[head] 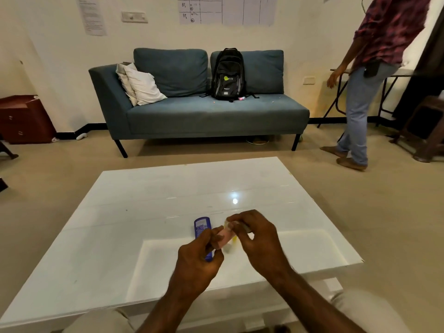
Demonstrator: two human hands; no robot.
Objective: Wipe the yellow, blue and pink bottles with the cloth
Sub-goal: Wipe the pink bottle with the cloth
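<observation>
The pink bottle [224,238] is held above the white table [149,212], near its front. My left hand [199,258] grips its lower end. My right hand [258,239] pinches a small pale cloth [228,222] against the bottle's upper end; most of the cloth is hidden by the fingers. The blue bottle [201,227] lies flat on the table just left of the pink one, with its near end under my left hand. Only a sliver of the yellow bottle [234,240] shows between my hands, low on the table.
A blue sofa [204,116] with a black backpack [228,75] and white cushions stands beyond the table. A person in a plaid shirt and jeans [360,92] stands at the right by a folding table. A brown cabinet [24,118] sits at the left wall.
</observation>
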